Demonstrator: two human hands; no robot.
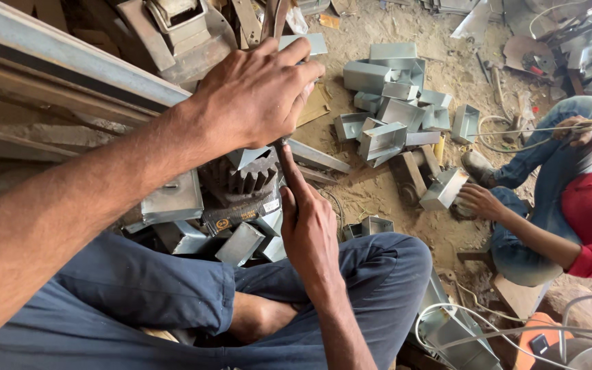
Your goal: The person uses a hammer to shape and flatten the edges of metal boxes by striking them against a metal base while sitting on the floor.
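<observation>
Grey sheet-metal box sits on the toothed press block. Left hand clamps down over the box; right hand, just below the block, grips a thin handle. Best keep fingers clear of the teeth.

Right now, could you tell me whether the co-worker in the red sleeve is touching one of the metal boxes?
Yes: the co-worker's hand rests against a folded metal box lying on the sandy floor.

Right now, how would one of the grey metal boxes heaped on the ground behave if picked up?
A box is probably light, being thin folded sheet, open and hollow. Likely stiff, given its creased walls. Its flat sides suggest it would slide on the sandy floor, not roll.
</observation>
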